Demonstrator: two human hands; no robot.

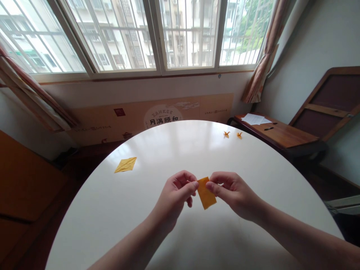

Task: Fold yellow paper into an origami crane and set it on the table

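Observation:
A small folded piece of orange-yellow paper is held up over the white table, roughly rectangular and slightly tilted. My left hand pinches its upper left corner between thumb and fingers. On the other side, my right hand grips the upper right edge, the thumb lying across the front of the paper. The fingertips behind the paper are partly hidden. Farther left on the table lies a creased yellow sheet, spread out flat.
Two small folded paper cranes, one beside the other, stand near the far right rim of the round white table. Beyond it, a wooden side table carries white papers and a black pen. Barred windows are behind.

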